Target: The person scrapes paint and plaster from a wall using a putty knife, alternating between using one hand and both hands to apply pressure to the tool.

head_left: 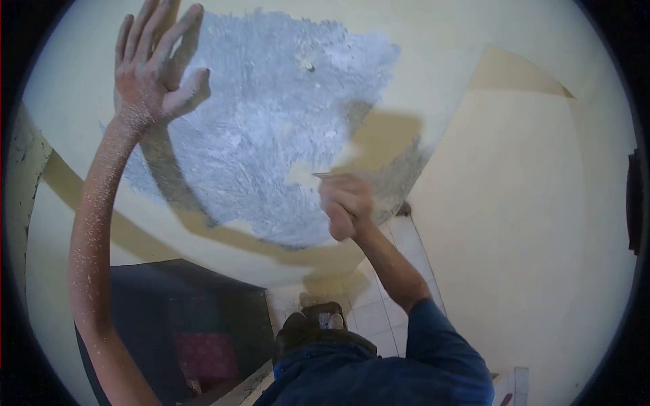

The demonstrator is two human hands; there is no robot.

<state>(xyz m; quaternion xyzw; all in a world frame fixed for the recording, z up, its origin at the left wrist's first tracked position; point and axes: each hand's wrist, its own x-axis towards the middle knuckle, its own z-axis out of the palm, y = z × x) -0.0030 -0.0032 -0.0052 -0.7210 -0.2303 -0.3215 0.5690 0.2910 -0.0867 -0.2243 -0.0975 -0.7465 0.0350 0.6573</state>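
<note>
Thin flat scraper blade [327, 175], pale and level, edge against the yellow wall. Beside it a large rough grey scraped patch [271, 122], ragged-edged, with yellow paint flakes left inside.

The left hand [152, 64] was raised with fingers spread, its forearm dust-speckled; the right hand [347, 205] was closed in a fist.
</note>
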